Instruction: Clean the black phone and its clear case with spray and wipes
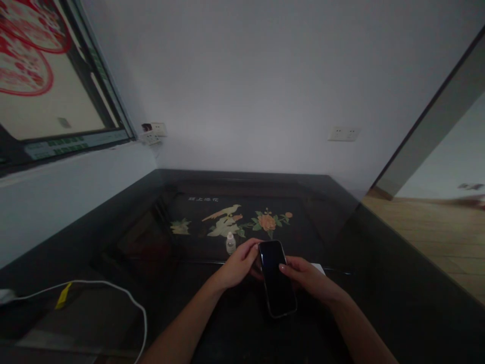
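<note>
A black smartphone (278, 283) with a dark screen is held between both hands above the black table. My left hand (240, 263) grips its upper left edge, with the thumb near the top corner. On the other side, my right hand (305, 273) holds the phone's right edge, its thumb lying over the screen. The fingers behind the phone are partly hidden. Just beyond my left hand stands a small clear bottle (231, 243) with a white cap. Part of a white item (319, 268) shows behind my right hand; its kind cannot be made out.
The glossy black table (379, 283) bears a bird-and-flower picture (227, 222). A white cable (113, 284) with a yellow tag (63, 296) curves across the left side. Wall sockets (344, 134) are set in the wall behind, and a window (56, 76) is at the upper left.
</note>
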`<state>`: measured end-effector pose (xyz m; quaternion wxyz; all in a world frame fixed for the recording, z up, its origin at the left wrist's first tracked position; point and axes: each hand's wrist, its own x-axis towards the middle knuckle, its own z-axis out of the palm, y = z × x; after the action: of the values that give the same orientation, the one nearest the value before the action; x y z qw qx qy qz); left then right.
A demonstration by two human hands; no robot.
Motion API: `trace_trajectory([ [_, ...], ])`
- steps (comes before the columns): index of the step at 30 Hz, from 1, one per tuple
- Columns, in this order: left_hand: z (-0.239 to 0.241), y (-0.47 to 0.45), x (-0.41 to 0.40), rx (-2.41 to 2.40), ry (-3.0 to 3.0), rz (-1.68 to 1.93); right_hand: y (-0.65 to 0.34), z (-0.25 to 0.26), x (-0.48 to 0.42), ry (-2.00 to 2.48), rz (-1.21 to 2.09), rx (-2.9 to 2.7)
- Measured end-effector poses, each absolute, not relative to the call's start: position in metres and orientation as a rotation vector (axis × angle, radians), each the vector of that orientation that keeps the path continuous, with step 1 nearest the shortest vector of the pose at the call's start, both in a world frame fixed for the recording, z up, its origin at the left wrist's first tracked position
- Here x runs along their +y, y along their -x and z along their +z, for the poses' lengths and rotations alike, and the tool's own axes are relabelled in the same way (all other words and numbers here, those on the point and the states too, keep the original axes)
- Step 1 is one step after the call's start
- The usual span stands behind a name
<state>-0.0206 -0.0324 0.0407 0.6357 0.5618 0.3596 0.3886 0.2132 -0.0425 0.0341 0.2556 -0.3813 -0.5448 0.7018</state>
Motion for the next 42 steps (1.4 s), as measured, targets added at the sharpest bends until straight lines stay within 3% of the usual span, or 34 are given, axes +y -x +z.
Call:
trace_trajectory([
  [4, 0.043, 0.021, -0.031, 0.804, -1.238, 0.869, -0.212, 0.027, -0.041, 1.098, 1.864, -1.414],
  [9, 0.039, 0.018, -0.031, 0.775, -1.208, 0.914, -0.209, 0.024, -0.037, 1.334, 1.577, -1.342],
  [20, 0.040, 0.018, -0.033, 0.795, -1.116, 0.891, -0.201, 0.028, -0.038, 1.284, 1.372, -1.510],
  [28, 0.036, 0.011, -0.033, 0.833, -1.034, 0.959, -0.174, 0.051, -0.060, 1.399, 0.480, -1.798],
  [42, 0.039, 0.014, -0.033, 0.797, -0.991, 0.960, -0.149, 0.067, -0.062, 1.643, 0.322, -2.148],
])
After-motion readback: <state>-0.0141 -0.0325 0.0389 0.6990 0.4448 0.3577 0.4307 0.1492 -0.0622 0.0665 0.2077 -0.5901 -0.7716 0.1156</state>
